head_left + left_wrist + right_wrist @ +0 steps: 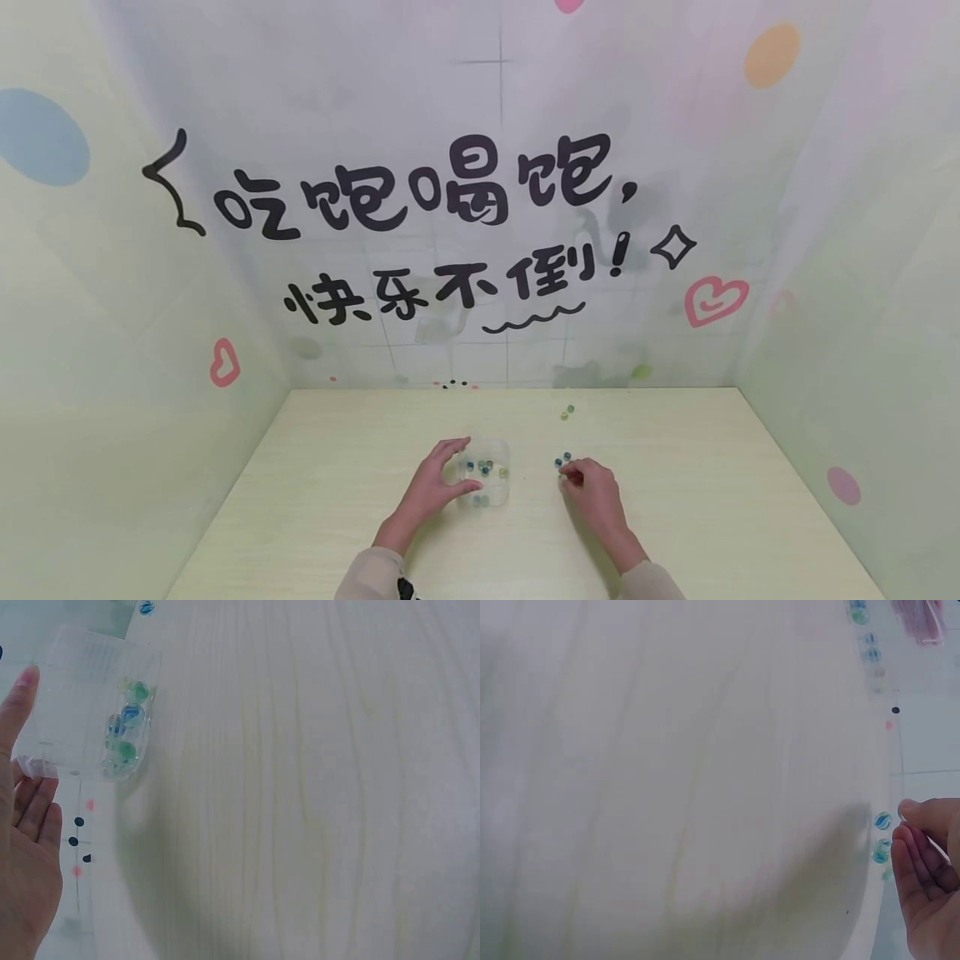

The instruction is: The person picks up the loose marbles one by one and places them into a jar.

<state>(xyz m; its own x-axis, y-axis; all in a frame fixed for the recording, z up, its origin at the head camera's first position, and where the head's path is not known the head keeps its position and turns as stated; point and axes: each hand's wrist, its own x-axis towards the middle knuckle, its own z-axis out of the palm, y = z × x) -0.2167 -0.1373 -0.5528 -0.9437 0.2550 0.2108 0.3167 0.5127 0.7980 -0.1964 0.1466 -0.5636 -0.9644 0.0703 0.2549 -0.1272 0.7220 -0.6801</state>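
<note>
A clear plastic box stands on the table left of centre, with several glass marbles inside. My left hand holds its left side, thumb at the near side and fingers at the far side. The left wrist view shows the box with green and blue marbles low in it. Right of the box, my right hand pinches a small marble between thumb and fingertips, mostly hidden by them. Two blue-streaked marbles lie just beyond those fingertips; the right wrist view shows one marble close by.
Farther back on the pale wooden table lie a green marble and a yellowish marble. A printed backdrop with dark lettering rises behind the table, and side panels flank it.
</note>
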